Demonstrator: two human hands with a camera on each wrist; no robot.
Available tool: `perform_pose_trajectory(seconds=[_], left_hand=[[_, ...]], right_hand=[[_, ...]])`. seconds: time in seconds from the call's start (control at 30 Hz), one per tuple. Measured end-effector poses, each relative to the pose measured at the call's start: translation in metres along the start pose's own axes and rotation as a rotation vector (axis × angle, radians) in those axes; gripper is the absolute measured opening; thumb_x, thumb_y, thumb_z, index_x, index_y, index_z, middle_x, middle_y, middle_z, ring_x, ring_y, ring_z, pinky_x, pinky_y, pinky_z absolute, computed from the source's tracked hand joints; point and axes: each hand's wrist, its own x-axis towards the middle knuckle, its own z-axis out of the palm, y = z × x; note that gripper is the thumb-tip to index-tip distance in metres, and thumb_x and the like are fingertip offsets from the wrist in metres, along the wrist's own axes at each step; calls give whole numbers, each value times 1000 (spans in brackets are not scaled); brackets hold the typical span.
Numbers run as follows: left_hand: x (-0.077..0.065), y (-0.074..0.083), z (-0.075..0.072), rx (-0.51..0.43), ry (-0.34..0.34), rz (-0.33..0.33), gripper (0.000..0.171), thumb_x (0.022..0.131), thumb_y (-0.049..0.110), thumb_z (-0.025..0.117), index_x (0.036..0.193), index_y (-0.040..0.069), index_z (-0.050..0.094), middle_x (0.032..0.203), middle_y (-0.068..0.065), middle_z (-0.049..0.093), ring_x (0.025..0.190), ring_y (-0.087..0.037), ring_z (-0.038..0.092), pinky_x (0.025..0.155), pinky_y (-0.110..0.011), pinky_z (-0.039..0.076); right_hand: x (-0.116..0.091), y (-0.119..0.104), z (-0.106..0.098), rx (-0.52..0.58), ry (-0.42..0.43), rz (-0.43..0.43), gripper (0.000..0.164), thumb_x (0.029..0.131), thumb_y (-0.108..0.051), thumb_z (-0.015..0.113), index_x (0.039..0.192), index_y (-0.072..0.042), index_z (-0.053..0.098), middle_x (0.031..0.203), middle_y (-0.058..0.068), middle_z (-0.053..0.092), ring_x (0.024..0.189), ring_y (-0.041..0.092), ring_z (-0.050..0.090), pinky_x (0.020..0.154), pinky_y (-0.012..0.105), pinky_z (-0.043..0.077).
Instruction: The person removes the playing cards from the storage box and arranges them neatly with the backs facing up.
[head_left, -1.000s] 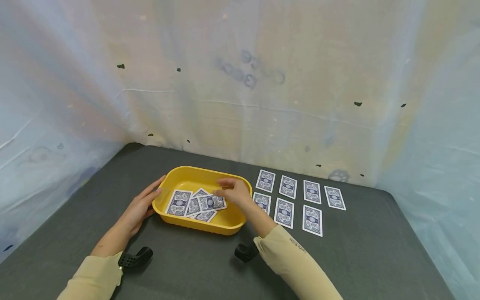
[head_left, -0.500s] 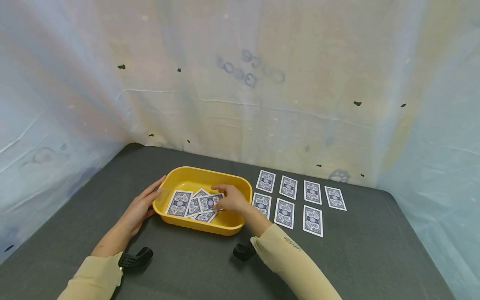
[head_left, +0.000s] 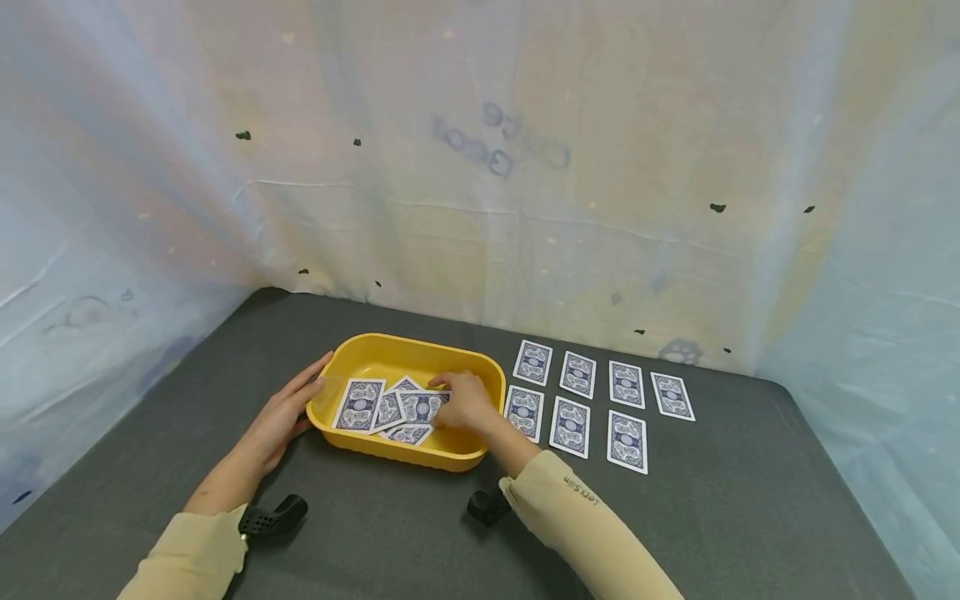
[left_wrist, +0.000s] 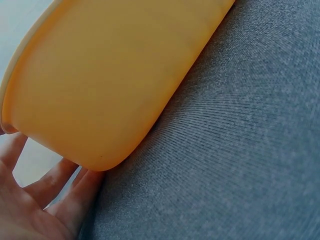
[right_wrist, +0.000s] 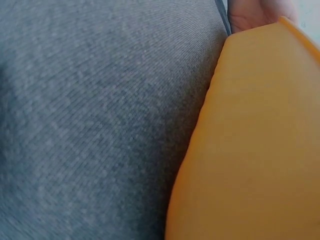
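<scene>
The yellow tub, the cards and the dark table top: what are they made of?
The yellow tub looks like smooth plastic with a soft shine: it's one even colour with rounded corners. The cards seem to be smooth stiff paper, thin and flat with printed blue patterns, but could be plastic. The dark table top looks covered in dull cloth; close up, fine ribbed lines show.

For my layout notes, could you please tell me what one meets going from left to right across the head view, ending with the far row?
Left hand → yellow tray → the far row's first blue-backed playing card → second card → third card → fourth card.
</scene>
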Motion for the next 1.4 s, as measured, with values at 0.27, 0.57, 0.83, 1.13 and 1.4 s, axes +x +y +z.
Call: perform_pose_trajectory(seconds=[0.27, 0.57, 0.83, 1.13, 1.4], left_hand=[[2, 0, 1, -8, 0, -18, 61, 102, 50, 35, 155, 33, 10, 162, -8, 4, 143, -33, 20, 110, -54, 27], [2, -2, 1, 12, 6, 1, 62, 101, 51, 35, 155, 32, 10, 162, -8, 5, 142, -33, 22, 107, -50, 32], [2, -2, 1, 20, 12, -1, 60, 102, 50, 34, 155, 32, 10, 162, -8, 7, 141, -32, 24, 104, -46, 35], [3, -4, 0, 16, 6, 7, 61, 101, 51, 34, 155, 32, 10, 162, -8, 6, 141, -32, 24, 106, -48, 34], [2, -3, 0, 12, 7, -6, 61, 101, 51, 34, 155, 33, 10, 162, -8, 6, 141, -32, 24, 106, -47, 34]], right_hand=[[-3, -2, -2, 131, 79, 57, 29, 74, -5, 77, 103, -6, 71, 101, 10, 66, 90, 21, 55, 85, 34, 46], [-1, -3, -2, 233, 138, 47, 14, 84, -9, 69, 98, -8, 68, 98, 7, 65, 80, 16, 53, 71, 26, 46], [-1, -3, -2, 301, 196, 0, 29, 83, -1, 63, 111, -7, 64, 100, 9, 63, 87, 19, 55, 76, 29, 47], [-3, -4, -8, 453, 179, 1, 53, 82, 2, 64, 132, -11, 53, 100, 13, 61, 77, 16, 53, 65, 23, 47], [-5, -5, -11, 530, 175, -49, 71, 80, 7, 65, 143, -18, 45, 97, 15, 59, 73, 15, 52, 62, 22, 45]])
